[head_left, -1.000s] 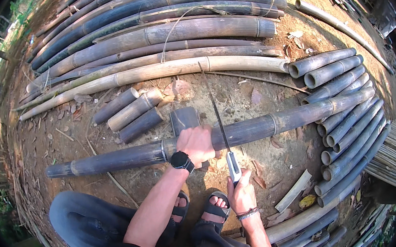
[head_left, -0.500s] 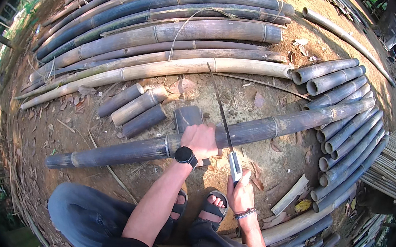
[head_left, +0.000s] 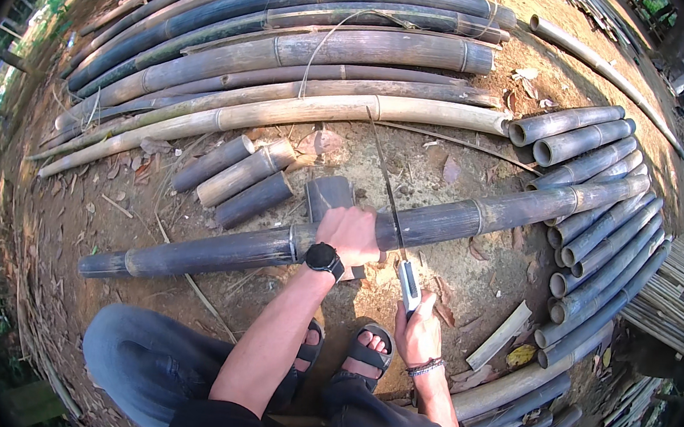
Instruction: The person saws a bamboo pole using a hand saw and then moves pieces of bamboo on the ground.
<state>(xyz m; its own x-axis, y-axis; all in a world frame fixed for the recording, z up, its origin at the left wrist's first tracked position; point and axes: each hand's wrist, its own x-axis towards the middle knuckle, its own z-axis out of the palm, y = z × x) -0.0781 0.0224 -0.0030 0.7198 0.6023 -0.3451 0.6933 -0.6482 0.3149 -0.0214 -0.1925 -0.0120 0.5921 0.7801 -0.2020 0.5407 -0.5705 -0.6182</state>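
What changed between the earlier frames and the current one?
The view has turned slightly: the scene's left side now sits higher, its right side lower. Beyond that, no clear movement of the saw or dark bamboo pole shows. Nothing was taken hold of or let go. The left hand stays on the pole; the right hand still holds the saw.

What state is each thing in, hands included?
Left hand: gripping the pole.
Right hand: closed round the saw's handle.
Saw: blade extended, across the pole.
Dark bamboo pole: held down, not severed; cut depth unclear.
Three short bamboo pieces: lying side by side.
Watch: fastened.
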